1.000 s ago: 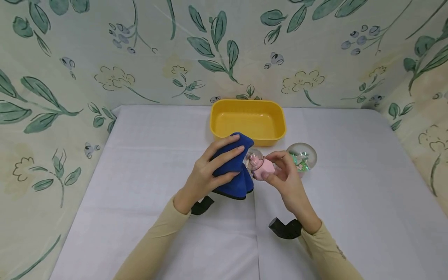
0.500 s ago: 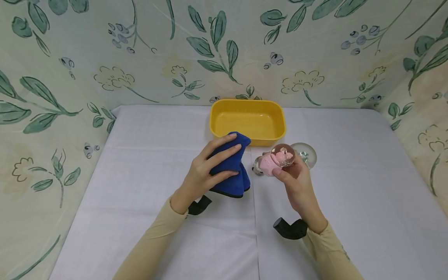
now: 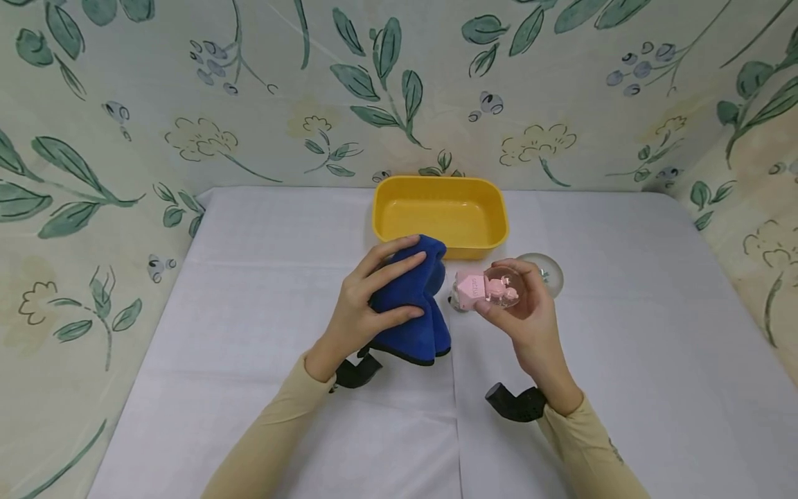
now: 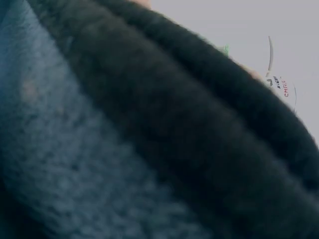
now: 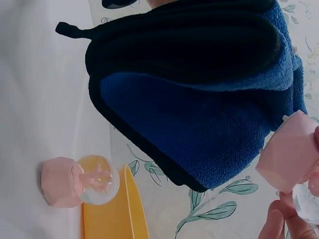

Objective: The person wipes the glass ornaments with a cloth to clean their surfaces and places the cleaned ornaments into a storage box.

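In the head view my left hand (image 3: 355,305) grips a folded blue cloth (image 3: 408,305) with dark edging. To its right, my right hand (image 3: 533,329) holds a small snow globe (image 3: 470,290) by its clear dome. The globe lies tilted on its side, its faceted pink base facing the cloth and a pink figure inside the dome. A small gap separates base and cloth in the head view. The right wrist view shows the cloth (image 5: 189,114) hanging in folds and the held globe's pink base (image 5: 289,152) at the right edge. Cloth fills most of the left wrist view.
A yellow plastic basin (image 3: 441,251) stands behind the hands on the white-covered table (image 3: 280,277). A second pink-based snow globe (image 5: 60,181) stands near it in the right wrist view. Another clear dome (image 3: 551,274) is partly hidden behind my right hand. Patterned fabric (image 3: 249,90) hangs behind.
My right hand has drawn the snow globe rightward from the cloth and turned it, so its dome now points right instead of left. My left hand stays nearly still; the cloth's lower folds shift slightly.
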Action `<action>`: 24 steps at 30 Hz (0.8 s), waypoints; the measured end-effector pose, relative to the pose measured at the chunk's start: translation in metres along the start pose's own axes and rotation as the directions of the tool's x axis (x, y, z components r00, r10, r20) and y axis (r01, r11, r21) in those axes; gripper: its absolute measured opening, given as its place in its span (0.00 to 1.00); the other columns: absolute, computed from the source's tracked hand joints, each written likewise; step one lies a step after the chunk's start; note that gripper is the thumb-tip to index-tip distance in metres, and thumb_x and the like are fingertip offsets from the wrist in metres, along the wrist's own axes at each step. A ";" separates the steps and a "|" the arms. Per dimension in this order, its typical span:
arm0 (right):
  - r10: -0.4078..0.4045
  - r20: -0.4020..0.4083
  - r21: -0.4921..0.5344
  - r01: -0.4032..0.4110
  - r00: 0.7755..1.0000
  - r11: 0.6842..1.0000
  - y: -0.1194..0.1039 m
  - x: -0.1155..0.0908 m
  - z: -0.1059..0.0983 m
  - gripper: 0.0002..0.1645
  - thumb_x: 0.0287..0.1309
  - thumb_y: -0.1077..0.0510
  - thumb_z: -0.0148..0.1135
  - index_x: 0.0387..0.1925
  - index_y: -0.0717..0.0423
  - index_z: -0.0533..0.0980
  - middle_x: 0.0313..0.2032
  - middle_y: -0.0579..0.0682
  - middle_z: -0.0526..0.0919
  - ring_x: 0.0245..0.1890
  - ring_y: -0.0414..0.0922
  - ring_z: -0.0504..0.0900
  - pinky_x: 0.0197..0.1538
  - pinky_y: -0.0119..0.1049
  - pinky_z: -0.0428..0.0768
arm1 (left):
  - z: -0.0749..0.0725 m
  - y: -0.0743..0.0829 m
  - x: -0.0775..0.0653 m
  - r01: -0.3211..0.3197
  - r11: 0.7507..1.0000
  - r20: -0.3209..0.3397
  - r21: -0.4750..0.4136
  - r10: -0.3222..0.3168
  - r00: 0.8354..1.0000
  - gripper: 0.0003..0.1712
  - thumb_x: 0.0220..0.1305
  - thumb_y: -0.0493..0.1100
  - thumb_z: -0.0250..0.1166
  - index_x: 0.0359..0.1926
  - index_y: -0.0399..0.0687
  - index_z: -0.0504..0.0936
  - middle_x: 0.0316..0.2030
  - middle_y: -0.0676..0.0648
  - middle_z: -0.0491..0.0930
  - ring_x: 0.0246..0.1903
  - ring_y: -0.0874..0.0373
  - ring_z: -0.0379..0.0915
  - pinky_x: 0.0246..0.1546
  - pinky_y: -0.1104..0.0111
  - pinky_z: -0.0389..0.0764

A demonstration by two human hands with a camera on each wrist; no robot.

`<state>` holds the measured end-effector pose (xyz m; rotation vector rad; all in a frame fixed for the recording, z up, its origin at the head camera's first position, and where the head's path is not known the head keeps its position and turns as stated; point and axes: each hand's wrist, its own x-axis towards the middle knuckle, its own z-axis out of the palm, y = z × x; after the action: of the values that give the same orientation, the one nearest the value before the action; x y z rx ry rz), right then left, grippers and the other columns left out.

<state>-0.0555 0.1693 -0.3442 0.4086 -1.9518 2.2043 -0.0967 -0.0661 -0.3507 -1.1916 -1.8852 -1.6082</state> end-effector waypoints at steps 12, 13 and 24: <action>-0.188 0.223 -0.125 0.219 0.956 0.968 0.001 0.004 0.006 0.34 0.40 0.84 0.63 0.54 0.75 0.66 0.52 0.59 0.73 0.54 0.51 0.73 0.55 0.34 0.75 | 0.004 0.001 0.002 -0.021 1.000 0.015 0.012 0.021 1.000 0.31 0.63 0.55 0.63 0.61 0.40 0.74 0.64 0.38 0.65 0.62 0.43 0.62 0.58 0.54 0.70; -0.211 0.241 -0.144 0.250 0.947 0.957 0.001 0.004 0.006 0.33 0.40 0.82 0.64 0.53 0.75 0.67 0.52 0.60 0.74 0.54 0.50 0.73 0.55 0.34 0.76 | 0.004 0.002 0.003 -0.020 1.000 0.017 0.020 0.019 1.000 0.31 0.64 0.55 0.62 0.61 0.40 0.74 0.64 0.38 0.65 0.62 0.44 0.62 0.59 0.55 0.70; -0.608 0.362 -0.314 0.706 0.707 0.634 -0.002 0.010 0.008 0.23 0.58 0.50 0.65 0.39 0.68 0.75 0.44 0.69 0.76 0.47 0.52 0.77 0.53 0.31 0.76 | 0.018 0.010 0.003 0.111 0.993 0.086 -0.042 -0.107 0.991 0.30 0.68 0.57 0.56 0.61 0.40 0.73 0.68 0.44 0.61 0.66 0.49 0.57 0.64 0.56 0.63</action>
<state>-0.0641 0.1605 -0.3384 1.1296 -1.8788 1.2517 -0.0868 -0.0484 -0.3474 -1.2119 -2.0071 -1.6924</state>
